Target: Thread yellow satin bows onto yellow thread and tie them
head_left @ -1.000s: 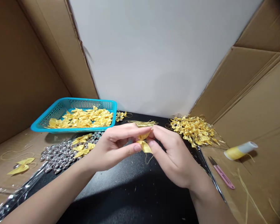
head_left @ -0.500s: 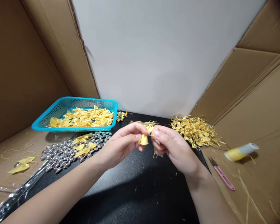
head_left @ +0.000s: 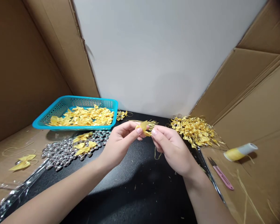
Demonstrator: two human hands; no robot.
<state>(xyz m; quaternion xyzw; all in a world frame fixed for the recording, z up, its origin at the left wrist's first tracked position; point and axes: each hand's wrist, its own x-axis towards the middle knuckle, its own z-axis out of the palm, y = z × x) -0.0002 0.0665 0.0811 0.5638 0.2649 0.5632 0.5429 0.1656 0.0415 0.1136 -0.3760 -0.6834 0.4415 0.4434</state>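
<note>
A small yellow ribbon bow [head_left: 143, 126] is pinched between the thumb and fingers of my left hand [head_left: 121, 141], above the middle of the black work surface [head_left: 130, 193]. Close beside it, my right hand [head_left: 170, 147] is closed in a pinch on a yellow thread [head_left: 157, 154] that runs by the bow; a loop of this thread dangles under the fingers. The exact spot where thread and ribbon meet is partly covered by my fingertips. Behind my hands lies a bundle of thin gold strands [head_left: 151, 123].
At left, a blue basket [head_left: 44, 127] holds yellow bows, with silver beads [head_left: 63, 152] and several bows [head_left: 84, 148] before it. A pile of gold bow pieces [head_left: 193, 130] lies at right, near pink thread snips [head_left: 222, 177] and a thread spool [head_left: 240, 152]. Cardboard walls [head_left: 259, 77] flank the surface.
My left hand has turned the bow, so a pointed ribbon end now stands up above the fingers. Both hands stay close together, and more of the dangling thread loop shows.
</note>
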